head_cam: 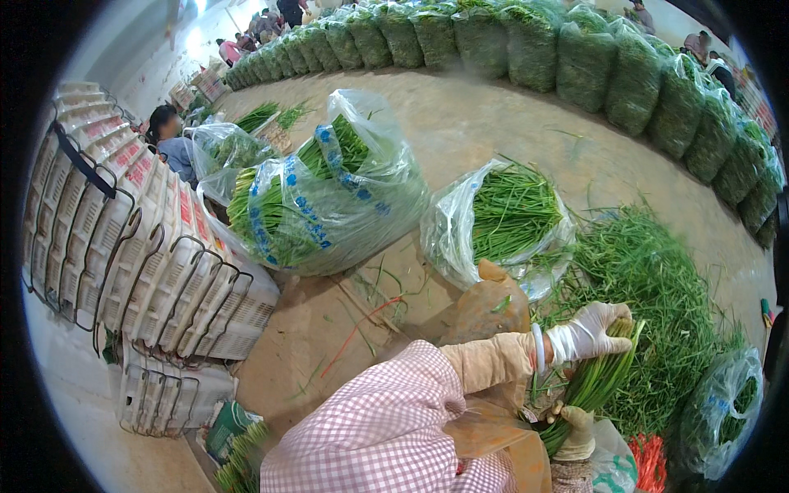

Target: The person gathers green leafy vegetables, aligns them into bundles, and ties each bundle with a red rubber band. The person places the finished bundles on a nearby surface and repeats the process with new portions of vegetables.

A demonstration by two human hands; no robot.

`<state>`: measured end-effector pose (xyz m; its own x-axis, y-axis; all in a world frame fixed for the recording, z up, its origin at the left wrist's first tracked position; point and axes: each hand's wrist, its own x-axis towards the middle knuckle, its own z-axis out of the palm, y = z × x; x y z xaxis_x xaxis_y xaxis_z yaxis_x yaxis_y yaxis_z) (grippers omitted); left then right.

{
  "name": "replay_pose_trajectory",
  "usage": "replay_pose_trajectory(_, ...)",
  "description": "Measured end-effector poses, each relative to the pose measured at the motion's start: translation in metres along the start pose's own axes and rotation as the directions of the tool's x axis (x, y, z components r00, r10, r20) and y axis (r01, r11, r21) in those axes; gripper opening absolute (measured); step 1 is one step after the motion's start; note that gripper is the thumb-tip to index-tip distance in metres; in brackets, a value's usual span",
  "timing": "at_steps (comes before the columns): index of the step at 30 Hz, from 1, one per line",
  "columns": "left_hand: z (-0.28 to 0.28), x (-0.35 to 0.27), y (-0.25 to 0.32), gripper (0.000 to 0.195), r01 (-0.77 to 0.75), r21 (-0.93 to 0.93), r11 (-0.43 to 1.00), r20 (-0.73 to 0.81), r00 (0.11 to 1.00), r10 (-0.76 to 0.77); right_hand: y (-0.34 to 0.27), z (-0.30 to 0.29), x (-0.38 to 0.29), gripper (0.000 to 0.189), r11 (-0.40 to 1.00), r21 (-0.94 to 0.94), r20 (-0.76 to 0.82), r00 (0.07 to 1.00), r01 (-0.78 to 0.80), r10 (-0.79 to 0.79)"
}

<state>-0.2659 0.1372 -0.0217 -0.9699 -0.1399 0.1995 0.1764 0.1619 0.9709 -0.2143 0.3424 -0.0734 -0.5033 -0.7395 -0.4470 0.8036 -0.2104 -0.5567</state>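
Observation:
A bunch of long green vegetable stalks (598, 382), like chives or garlic shoots, slants between my hands. My left hand (588, 333), in a whitish glove with a pale ring at the wrist, is closed around the bunch's paler upper end. My right hand (574, 425), in a beige glove, grips the lower part, with some fingers hidden behind the stalks. Beside the bunch spreads a heap of loose green leaves (659, 296). Beyond my left forearm stands an open clear plastic bag (447, 225) packed with green stalks (515, 209). An orange-brown plastic apron (499, 425) covers my lap.
Stacked white plastic crates (148, 222) with wire handles rise at left. A large blue-printed bag (370, 215) of stalks lies near them; a person (175, 145) sits behind. Red ties (647, 462) and another bag (721, 413) lie at lower right. Filled bags (533, 55) line the back.

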Motion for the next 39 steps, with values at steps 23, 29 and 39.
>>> replay_pose_trajectory(23, -0.020, 0.015, 0.007, 0.019, -0.257, 0.324, 0.911, 0.182, 0.961, 0.207, -0.002, 0.031, -0.014, 0.058, 0.999, 0.041, -0.051, 0.998, 0.035, -0.033)
replay_pose_trajectory(29, -0.016, 0.041, -0.002, 0.023, 0.089, 0.229, 0.969, -0.155, 0.986, -0.054, -0.007, 0.034, -0.010, 0.038, 0.996, 0.002, -0.117, 0.989, 0.088, -0.087)
replay_pose_trajectory(39, -0.080, 0.043, -0.029, 0.059, 0.140, 0.546, 0.826, 0.225, 0.925, -0.305, -0.009, 0.023, -0.015, 0.025, 0.970, 0.115, -0.102, 0.974, 0.212, -0.200)
